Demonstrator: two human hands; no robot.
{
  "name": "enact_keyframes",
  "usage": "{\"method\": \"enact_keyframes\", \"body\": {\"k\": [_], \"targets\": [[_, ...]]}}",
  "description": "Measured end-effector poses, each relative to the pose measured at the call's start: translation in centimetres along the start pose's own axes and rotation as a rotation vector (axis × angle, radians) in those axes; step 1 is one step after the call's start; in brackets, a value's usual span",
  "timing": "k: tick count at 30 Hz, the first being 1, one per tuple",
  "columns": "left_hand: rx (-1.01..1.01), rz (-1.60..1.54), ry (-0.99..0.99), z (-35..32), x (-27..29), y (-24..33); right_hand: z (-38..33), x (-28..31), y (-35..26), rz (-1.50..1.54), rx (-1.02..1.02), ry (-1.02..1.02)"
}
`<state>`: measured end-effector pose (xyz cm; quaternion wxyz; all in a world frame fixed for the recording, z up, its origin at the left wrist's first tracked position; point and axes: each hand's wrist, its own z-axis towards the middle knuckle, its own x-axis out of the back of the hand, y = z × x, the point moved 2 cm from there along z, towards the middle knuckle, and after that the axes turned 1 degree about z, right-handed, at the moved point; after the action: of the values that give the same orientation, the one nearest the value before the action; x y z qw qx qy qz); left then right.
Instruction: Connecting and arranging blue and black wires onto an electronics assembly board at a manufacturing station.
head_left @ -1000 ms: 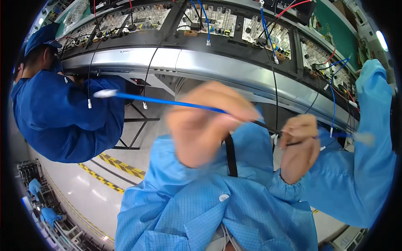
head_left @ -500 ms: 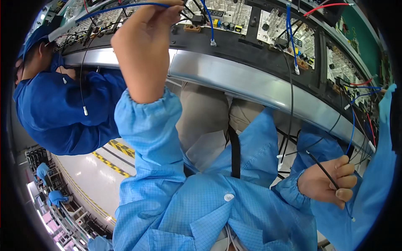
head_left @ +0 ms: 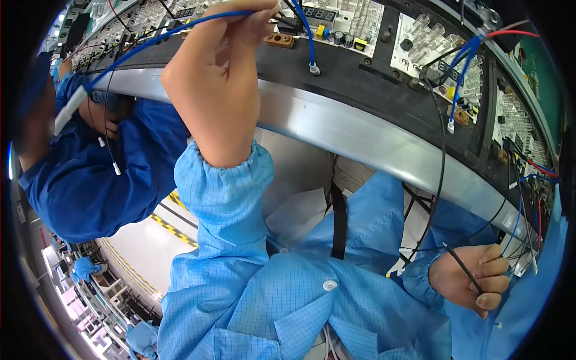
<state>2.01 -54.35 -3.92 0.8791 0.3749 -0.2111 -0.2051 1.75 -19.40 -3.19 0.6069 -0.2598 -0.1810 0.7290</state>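
My left hand [head_left: 216, 84] is raised at the upper middle, in front of the bench edge. Its fingertips pinch a blue wire [head_left: 153, 41], which arcs off to the left and ends in a white sleeved connector [head_left: 71, 111]. Low on the right, my right hand [head_left: 468, 279] is curled with a thin black rod-like piece [head_left: 459, 260] in its fingers; whether it is a stiff wire or a tool I cannot tell. Beyond the left hand lies a white circuit board [head_left: 345, 24] with a blue lead [head_left: 311, 39] hanging down from it.
Another circuit board [head_left: 414, 48] with blue and black wires sits farther right on the black fixture [head_left: 354, 75]. A metal rail [head_left: 342, 126] runs along the bench front. Loose black leads dangle over it. At the left, a co-worker in dark blue [head_left: 108, 180] sits close by.
The boards and rail have shifted right and down in view. The blue wire's white connector has swung lower on the left. Both hands keep their hold.
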Motion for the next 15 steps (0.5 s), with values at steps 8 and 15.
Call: {"method": "enact_keyframes", "body": {"k": [8, 15], "targets": [[-0.027, 0.087, -0.027, 0.6, 0.1, 0.1, 0.1, 0.0, 0.7, 0.031, -0.036, -0.063], [-0.013, 0.124, -0.059, 0.9, 0.1, 0.7, -0.4, 1.0, 1.4, 0.116, 0.019, 0.007]]}}
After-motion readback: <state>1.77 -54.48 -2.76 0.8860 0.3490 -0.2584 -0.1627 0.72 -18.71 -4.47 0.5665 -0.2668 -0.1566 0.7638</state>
